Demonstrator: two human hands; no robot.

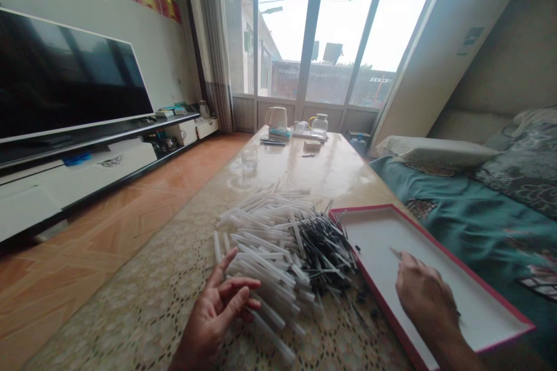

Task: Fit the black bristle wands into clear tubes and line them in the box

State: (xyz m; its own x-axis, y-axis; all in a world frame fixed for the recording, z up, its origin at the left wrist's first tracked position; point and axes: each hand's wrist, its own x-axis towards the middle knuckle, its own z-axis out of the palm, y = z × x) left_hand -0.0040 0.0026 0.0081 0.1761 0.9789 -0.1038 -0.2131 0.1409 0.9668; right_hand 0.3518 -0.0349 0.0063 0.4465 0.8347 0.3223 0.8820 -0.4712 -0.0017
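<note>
My left hand hovers at the near edge of a pile of whitish translucent plastic tubes. Its index finger points outward, the other fingers are loosely bent and apart, and I see nothing held in it. Over a shallow white tray with a pink-red rim, my right hand is closed around a slim pen-like piece. A pale tip shows in front of the fingers and a dark end behind them; the middle is hidden. Between the tubes and the tray lies a heap of thin black sticks.
The long table has a patterned cover. Farther along it stand a drinking glass, a small box and a glass jug. A bed or sofa with a teal cover runs along the right; a television is left.
</note>
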